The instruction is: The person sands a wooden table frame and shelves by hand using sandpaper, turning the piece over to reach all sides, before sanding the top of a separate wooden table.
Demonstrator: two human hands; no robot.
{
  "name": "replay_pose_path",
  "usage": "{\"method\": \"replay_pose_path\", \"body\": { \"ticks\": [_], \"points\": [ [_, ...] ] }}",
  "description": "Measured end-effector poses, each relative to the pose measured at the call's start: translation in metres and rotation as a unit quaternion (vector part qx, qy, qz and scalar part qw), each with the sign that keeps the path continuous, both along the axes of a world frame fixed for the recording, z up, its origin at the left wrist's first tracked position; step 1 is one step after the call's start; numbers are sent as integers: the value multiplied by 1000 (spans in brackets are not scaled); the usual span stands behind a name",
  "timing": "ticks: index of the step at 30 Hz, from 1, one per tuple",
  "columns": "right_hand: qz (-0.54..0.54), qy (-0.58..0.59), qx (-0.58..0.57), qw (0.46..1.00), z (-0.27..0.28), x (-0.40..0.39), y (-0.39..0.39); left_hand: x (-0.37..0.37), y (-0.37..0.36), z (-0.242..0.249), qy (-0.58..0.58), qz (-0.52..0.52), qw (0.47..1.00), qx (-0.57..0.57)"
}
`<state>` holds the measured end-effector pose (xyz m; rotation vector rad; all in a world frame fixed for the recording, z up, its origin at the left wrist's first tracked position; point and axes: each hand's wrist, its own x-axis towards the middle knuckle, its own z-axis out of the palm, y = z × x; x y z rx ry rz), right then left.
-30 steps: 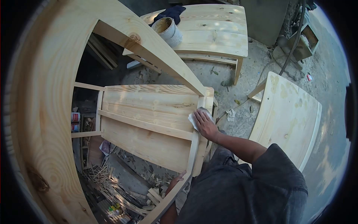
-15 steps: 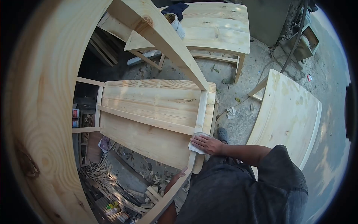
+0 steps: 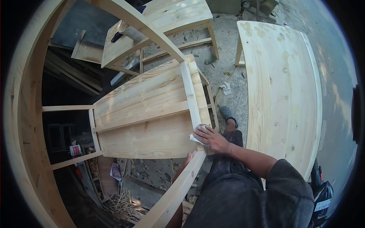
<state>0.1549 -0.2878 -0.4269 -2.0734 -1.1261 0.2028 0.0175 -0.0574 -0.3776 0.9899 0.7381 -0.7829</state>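
An unfinished wooden table [image 3: 152, 140] lies upside down before me, its legs and rails rising toward me. My right hand [image 3: 211, 138] presses a folded white sheet, which looks like sandpaper [image 3: 197, 139], onto the corner where the near rail [image 3: 189, 93] meets a table leg [image 3: 178, 190]. The fingers lie together over the sheet and hide most of it. Lower and to the left, my left hand [image 3: 189, 158] grips that leg from its far side. Only some fingers and part of the forearm show past the wood.
Another wooden table [image 3: 178, 15] stands behind, with a bucket [image 3: 127, 27] on it. A pale tabletop [image 3: 283, 95] is at my right. Wood scraps [image 3: 123, 203] litter the floor at lower left, near a paint can [image 3: 75, 150]. A motorbike [image 3: 322, 203] is at the right edge.
The view has swung, so the right-hand tabletop and my foot show more fully. My right hand stays on the sheet at the corner, and my left hand still grips the leg.
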Motion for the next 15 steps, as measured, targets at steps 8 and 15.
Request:
{"method": "replay_pose_path", "body": {
  "ticks": [8,15],
  "points": [
    [-289,397,185,851,22,-122,-7,110,-7,3,-77,-125,971,186],
    [-213,419,446,762,13,-124,47,228,-6,11,-116,111,979,128]
  ]
}}
